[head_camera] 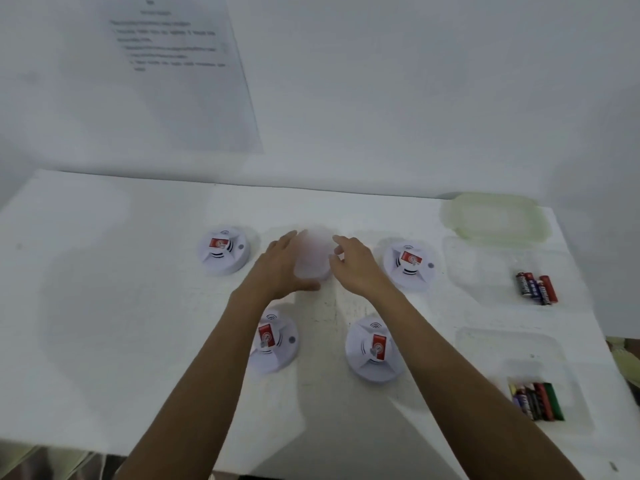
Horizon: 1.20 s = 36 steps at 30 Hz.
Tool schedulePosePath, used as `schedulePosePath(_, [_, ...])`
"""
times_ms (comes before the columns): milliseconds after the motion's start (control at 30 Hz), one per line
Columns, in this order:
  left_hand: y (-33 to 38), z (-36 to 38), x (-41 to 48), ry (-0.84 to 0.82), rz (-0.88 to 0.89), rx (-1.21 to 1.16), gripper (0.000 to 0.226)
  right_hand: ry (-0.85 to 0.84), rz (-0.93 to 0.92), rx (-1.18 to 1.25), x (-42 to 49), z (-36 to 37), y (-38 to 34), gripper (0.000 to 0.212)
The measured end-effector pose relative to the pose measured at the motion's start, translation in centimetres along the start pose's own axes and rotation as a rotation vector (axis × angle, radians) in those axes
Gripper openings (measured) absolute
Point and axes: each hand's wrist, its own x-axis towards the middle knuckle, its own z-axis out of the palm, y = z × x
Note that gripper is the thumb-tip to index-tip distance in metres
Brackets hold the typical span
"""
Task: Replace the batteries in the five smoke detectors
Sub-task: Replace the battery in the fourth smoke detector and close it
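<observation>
Five white round smoke detectors lie on the white table (pixel 104 271). Four show a red label: back left (pixel 223 251), back right (pixel 408 263), front left (pixel 275 341) and front right (pixel 374 348). The fifth smoke detector (pixel 313 256) is in the back middle, blurred, between my hands. My left hand (pixel 280 268) holds its left side, fingers along the far edge and thumb under the near edge. My right hand (pixel 358 266) curls its fingers against the right edge.
At the right, a clear tray (pixel 485 271) holds several batteries (pixel 536 289), and a nearer clear tray (pixel 485 348) holds several more batteries (pixel 536 401). A pale green lid (pixel 491 216) lies at the back right. A printed sheet (pixel 180 64) hangs on the wall behind.
</observation>
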Motion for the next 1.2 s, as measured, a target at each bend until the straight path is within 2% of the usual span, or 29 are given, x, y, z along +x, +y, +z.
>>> schedulePosePath(67, [-0.1,0.4,0.6,-0.013,0.021,0.014,0.115,0.023,0.041,-0.003,0.7,0.8,-0.1,0.036])
schedulePosePath(167, [-0.2,0.5,0.8,0.027,0.046,-0.001,0.112,0.059,0.061,0.07,1.1,1.6,0.2,0.039])
schedulePosePath(333, [0.2,-0.2,0.0,0.048,0.098,0.012,0.111,0.088,0.092,0.371,-1.1,0.4,-0.4,0.04])
schedulePosePath(500, [3.1,-1.9,-2.1,0.068,0.131,-0.152,0.113,0.092,0.013,0.657,-5.0,-2.4,-0.8,0.038])
schedulePosePath(667, [8.0,-3.0,-5.3,0.088,0.273,-0.345,0.107,0.088,-0.105,0.9,-9.9,-5.7,0.6,0.031])
schedulePosePath(767, [11.5,-2.7,-7.0,0.104,0.348,-0.466,0.1,0.148,-0.133,0.868,-12.8,-7.6,2.0,0.025])
schedulePosePath(867, [15.1,-1.9,-8.5,0.124,0.416,-0.565,0.098,0.255,-0.107,0.663,-15.3,-9.2,3.4,0.017])
schedulePosePath(933, [17.2,-1.0,-9.3,0.131,0.457,-0.599,0.1,0.266,-0.102,0.624,-17.0,-10.3,4.2,0.02])
schedulePosePath(1033, [19.8,0.4,-10.0,0.136,0.488,-0.599,0.102,0.284,-0.131,0.649,-19.5,-11.9,5.6,0.023])
schedulePosePath(1200, [22.9,2.5,-10.6,0.134,0.471,-0.53,0.102,0.453,-0.152,0.48,-22.4,-13.7,8.5,0.03])
